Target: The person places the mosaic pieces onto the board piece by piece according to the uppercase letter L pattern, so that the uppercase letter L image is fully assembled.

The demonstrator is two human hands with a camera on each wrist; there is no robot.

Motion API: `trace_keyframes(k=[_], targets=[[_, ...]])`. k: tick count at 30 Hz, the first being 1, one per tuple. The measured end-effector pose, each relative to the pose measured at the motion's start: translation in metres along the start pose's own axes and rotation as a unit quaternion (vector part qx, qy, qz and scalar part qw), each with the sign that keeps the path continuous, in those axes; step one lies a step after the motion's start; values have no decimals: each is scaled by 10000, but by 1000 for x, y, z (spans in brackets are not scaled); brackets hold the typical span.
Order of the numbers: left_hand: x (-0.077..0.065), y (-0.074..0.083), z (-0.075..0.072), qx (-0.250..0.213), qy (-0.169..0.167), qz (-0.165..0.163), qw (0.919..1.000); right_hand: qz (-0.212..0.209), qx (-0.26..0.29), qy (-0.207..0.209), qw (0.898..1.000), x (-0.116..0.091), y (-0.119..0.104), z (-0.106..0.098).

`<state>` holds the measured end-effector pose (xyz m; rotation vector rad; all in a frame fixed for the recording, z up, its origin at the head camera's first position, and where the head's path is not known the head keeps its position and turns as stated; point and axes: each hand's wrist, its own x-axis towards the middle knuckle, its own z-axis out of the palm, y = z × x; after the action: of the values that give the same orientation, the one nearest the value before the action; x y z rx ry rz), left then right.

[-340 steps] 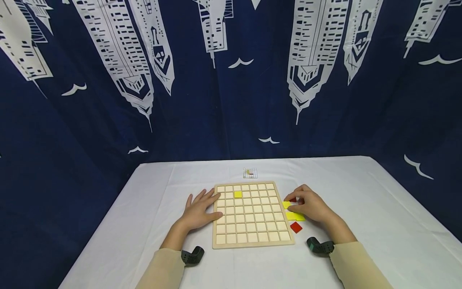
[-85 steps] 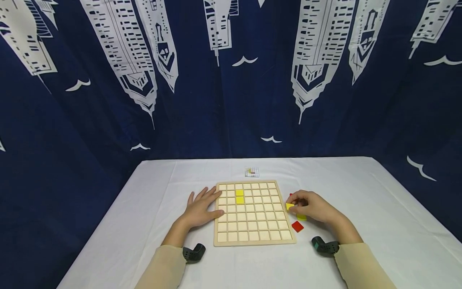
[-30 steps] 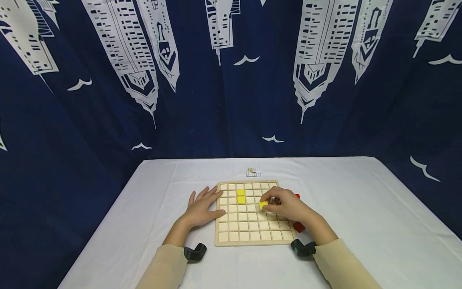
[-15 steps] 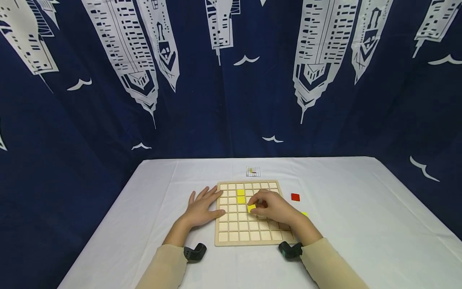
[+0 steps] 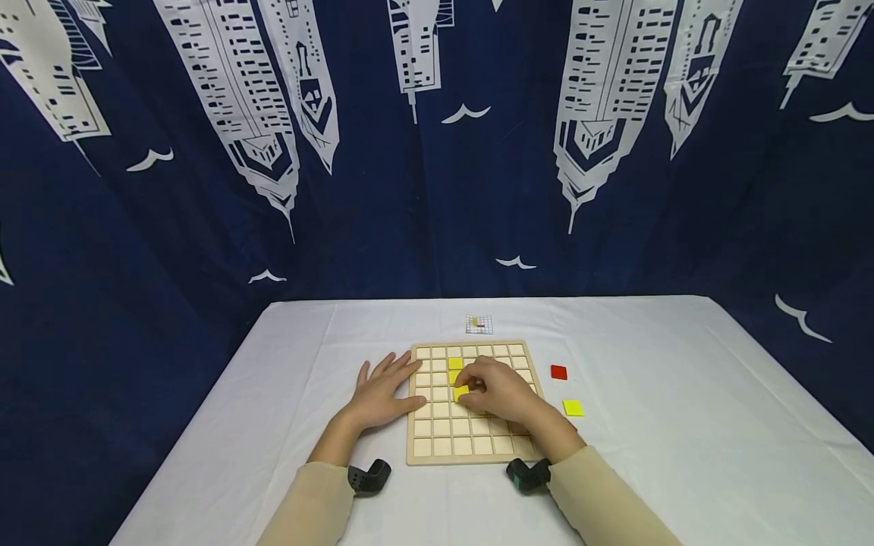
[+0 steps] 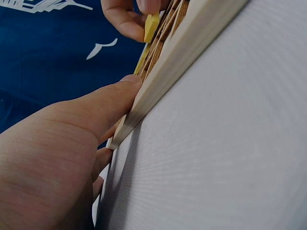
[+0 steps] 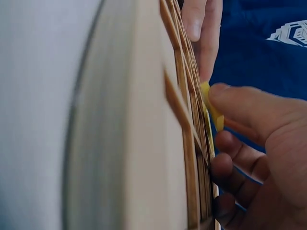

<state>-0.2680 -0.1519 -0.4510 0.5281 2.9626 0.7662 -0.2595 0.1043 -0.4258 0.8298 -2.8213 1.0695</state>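
Observation:
A wooden grid board (image 5: 482, 459) lies on the white-covered table. My right hand (image 5: 501, 390) pinches a yellow square tile (image 5: 460, 393) between thumb and fingers, close over the third column of cells. In the left wrist view that yellow tile (image 6: 151, 27) is tilted above the grid. Just behind it, two yellow tiles sit in cells of the same column, the far one (image 5: 455, 363) in plain sight and the nearer one partly covered by my fingers. My left hand (image 5: 375, 398) rests spread on the board's left edge, thumb and fingertips on the frame.
Right of the board lie a red tile (image 5: 558, 372) and a yellow tile (image 5: 573, 408). Another red tile is mostly hidden behind my right wrist. A small printed grid card (image 5: 479, 324) lies beyond the board. A dark blue patterned curtain (image 5: 382, 227) hangs behind the table.
My right hand has picked up a yellow tile from the right side and carried it left across the board to the third column. Earlier a second yellow tile was set there. My left hand stays put.

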Motion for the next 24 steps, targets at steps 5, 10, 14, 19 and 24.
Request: trace_keyframes(k=[5,10,14,19,24], targets=[[0,1,0,-10,31,-6,10000,289,-296,195,9990,3,-3,5],[0,1,-2,-10,6,-18,10000,490,-381,275,9977,6,-6,8],[0,-1,-1,-29,2,-35,10000,586,-366,298,9972,7,-8,10],[-1,0,-1,-65,-3,-42,10000,621,-346,297,9970,8,-8,11],[-1,1,0,-38,-16,-18,10000,610,-280,267,9974,7,-8,11]])
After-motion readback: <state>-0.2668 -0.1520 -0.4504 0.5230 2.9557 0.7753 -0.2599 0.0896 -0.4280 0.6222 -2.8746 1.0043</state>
